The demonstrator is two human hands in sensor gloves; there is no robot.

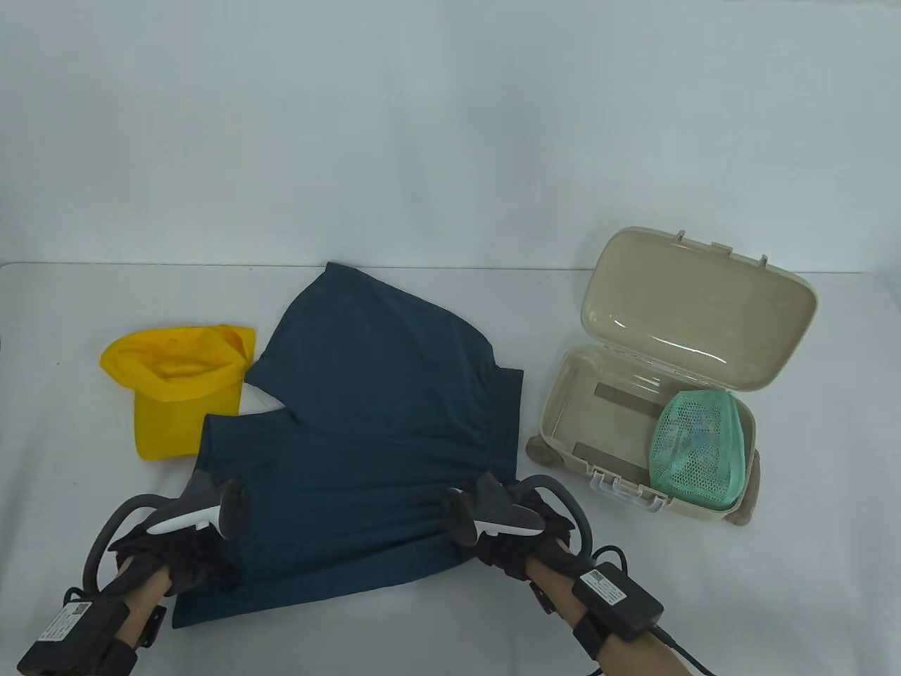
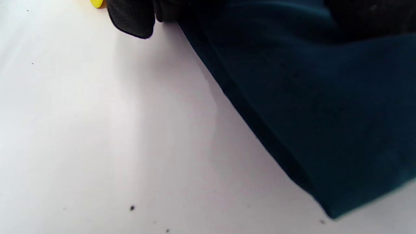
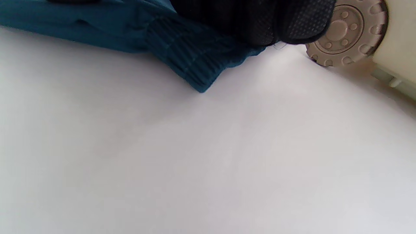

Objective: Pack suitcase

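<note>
On the bench, both hands (image 1: pixel 190 542) (image 1: pixel 517 528) pinch the shorts' (image 1: pixel 380 408) near edge, apparently to fold them for the open suitcase (image 1: pixel 563 401).

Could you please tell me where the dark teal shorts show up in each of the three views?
Table view: the shorts lie spread at centre, between the yellow cap and the open suitcase.
Left wrist view: shorts fill the upper right.
Right wrist view: their ribbed waistband sits top left, near a suitcase wheel.
Shared landmark: the white table.
</note>
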